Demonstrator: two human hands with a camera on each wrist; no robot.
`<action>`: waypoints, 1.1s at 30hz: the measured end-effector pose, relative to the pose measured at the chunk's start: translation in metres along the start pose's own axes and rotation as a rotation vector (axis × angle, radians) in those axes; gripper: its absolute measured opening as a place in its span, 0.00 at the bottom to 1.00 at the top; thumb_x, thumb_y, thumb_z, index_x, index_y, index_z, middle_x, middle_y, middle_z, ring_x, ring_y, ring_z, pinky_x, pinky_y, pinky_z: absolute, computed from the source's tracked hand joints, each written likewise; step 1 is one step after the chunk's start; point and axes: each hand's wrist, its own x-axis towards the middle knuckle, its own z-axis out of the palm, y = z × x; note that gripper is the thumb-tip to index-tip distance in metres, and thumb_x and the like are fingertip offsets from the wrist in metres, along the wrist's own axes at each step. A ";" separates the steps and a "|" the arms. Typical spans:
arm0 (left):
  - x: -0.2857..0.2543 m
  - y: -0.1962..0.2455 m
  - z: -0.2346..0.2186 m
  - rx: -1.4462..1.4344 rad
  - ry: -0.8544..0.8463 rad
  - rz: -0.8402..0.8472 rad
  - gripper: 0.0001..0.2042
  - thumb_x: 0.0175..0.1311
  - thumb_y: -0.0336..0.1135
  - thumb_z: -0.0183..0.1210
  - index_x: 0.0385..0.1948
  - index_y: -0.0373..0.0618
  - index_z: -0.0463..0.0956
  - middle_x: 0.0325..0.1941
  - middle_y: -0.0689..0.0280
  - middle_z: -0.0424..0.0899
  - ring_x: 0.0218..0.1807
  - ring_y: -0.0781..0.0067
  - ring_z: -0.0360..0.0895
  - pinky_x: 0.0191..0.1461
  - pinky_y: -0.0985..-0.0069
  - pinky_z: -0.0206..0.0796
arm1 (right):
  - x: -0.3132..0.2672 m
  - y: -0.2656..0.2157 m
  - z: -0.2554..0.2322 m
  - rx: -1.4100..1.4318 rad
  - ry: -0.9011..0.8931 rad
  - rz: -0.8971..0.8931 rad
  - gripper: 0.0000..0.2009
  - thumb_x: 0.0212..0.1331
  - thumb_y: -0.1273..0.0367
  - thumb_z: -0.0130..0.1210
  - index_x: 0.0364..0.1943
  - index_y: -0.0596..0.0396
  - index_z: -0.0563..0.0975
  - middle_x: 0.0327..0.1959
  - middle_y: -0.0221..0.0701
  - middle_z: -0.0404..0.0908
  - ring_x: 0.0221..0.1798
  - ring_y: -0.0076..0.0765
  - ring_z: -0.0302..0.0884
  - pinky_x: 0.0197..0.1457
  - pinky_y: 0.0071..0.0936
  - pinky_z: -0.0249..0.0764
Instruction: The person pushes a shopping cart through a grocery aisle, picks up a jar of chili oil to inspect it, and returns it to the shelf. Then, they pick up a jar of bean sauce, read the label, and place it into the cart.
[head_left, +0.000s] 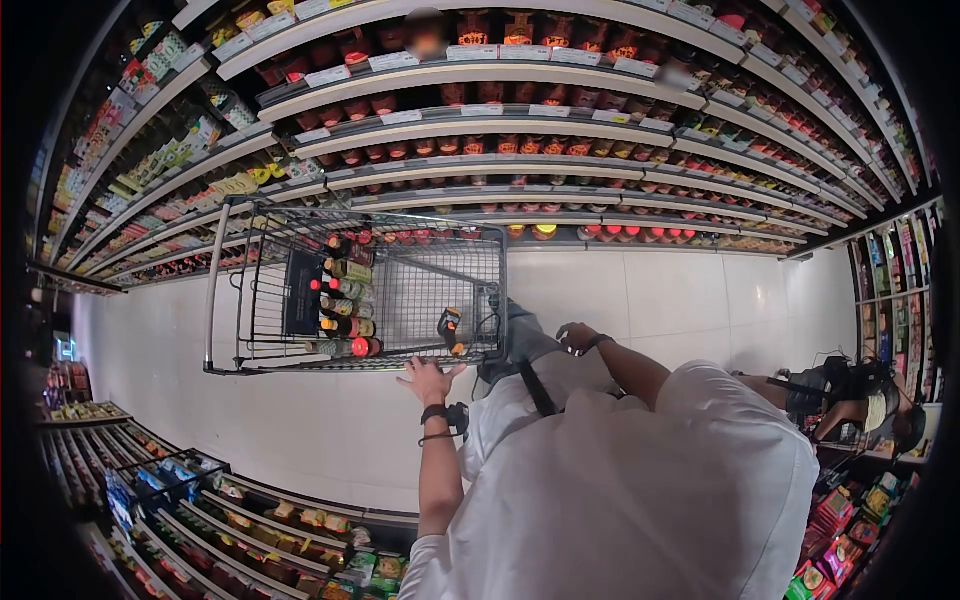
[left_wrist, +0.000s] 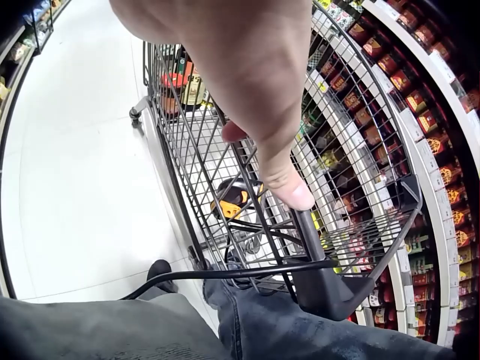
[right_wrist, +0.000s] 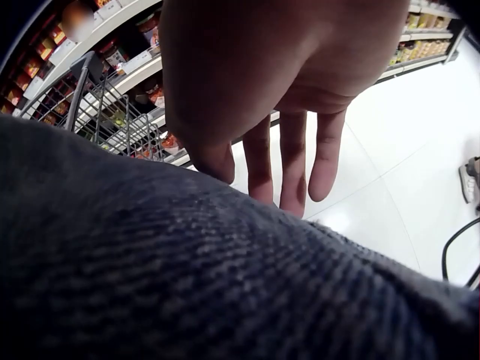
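A wire shopping cart (head_left: 430, 285) stands beside the person. My left hand (head_left: 430, 381) rests on its near side rim with fingers spread; in the left wrist view the thumb (left_wrist: 289, 184) lies on the dark rail (left_wrist: 309, 236), and most other fingers are hidden. Inside the cart, several sauce bottles (head_left: 348, 290) with red, dark and yellow caps lie in a row, and a black-and-orange object (head_left: 450, 328) sits near the cart's other end. My right hand (head_left: 577, 338) hangs beside the jeans (right_wrist: 225, 262), its fingers loose and holding nothing.
Long shelves (head_left: 540, 150) full of jars run along the far side of the aisle. More shelves (head_left: 260, 530) with packets stand on the near side. Another person (head_left: 850, 395) is behind at the right. Pale tiled floor (head_left: 660, 300) lies between the shelves.
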 end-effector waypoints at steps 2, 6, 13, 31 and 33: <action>0.001 -0.002 -0.003 0.010 -0.016 0.001 0.46 0.41 0.82 0.58 0.56 0.54 0.81 0.72 0.55 0.63 0.78 0.47 0.50 0.73 0.25 0.37 | 0.019 0.023 0.010 -0.128 0.051 -0.133 0.14 0.62 0.65 0.55 0.49 0.50 0.83 0.39 0.38 0.88 0.34 0.37 0.89 0.38 0.32 0.87; 0.001 -0.003 -0.003 0.010 -0.053 -0.006 0.47 0.41 0.82 0.59 0.57 0.53 0.81 0.74 0.53 0.61 0.79 0.46 0.49 0.74 0.27 0.38 | 0.017 0.013 0.003 -0.042 -0.034 -0.019 0.14 0.60 0.64 0.56 0.47 0.49 0.84 0.41 0.36 0.89 0.38 0.38 0.89 0.46 0.34 0.86; 0.002 -0.004 -0.015 -0.038 -0.086 -0.020 0.46 0.40 0.80 0.62 0.57 0.54 0.81 0.75 0.51 0.59 0.80 0.45 0.47 0.75 0.29 0.38 | 0.099 -0.031 -0.090 -0.010 -0.054 -0.165 0.12 0.55 0.67 0.57 0.43 0.49 0.85 0.31 0.33 0.88 0.25 0.34 0.86 0.31 0.31 0.82; 0.013 0.004 -0.023 -0.051 -0.183 -0.089 0.40 0.41 0.77 0.65 0.46 0.50 0.85 0.75 0.49 0.57 0.78 0.39 0.45 0.69 0.36 0.56 | 0.199 -0.338 -0.271 -0.376 0.772 -0.342 0.28 0.61 0.55 0.58 0.64 0.51 0.67 0.60 0.56 0.73 0.56 0.63 0.77 0.58 0.54 0.75; 0.015 0.005 -0.020 -0.036 -0.163 -0.103 0.36 0.40 0.73 0.68 0.42 0.51 0.86 0.73 0.51 0.61 0.77 0.43 0.48 0.67 0.41 0.58 | 0.220 -0.342 -0.277 -0.382 0.775 -0.319 0.26 0.63 0.52 0.56 0.60 0.53 0.73 0.55 0.55 0.78 0.56 0.60 0.78 0.58 0.53 0.75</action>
